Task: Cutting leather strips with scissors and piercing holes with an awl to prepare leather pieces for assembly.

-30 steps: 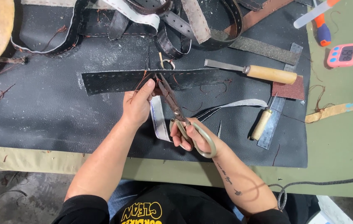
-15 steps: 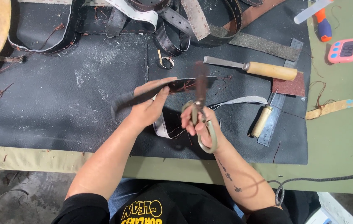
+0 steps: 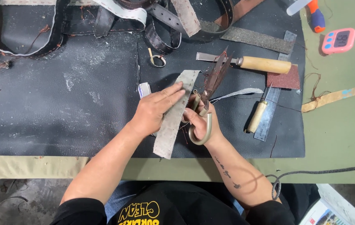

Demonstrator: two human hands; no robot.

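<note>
The left hand (image 3: 154,110) is now clasping the flipped grey leather strip (image 3: 172,112); at three o'clock, the right hand (image 3: 200,121) is gripping rusty scissors (image 3: 211,89), blades raised.

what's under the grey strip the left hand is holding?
Under the grey strip: black mat, plus a small white piece poking out beside the left hand. Anything else beneath is covered.

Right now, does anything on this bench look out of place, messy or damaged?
Mostly working clutter. Loose brown thread scraps lie on the green table, and belts lie tangled at the black mat's far edge. The scissors look rusty brown, held open beside the grey strip.
</note>
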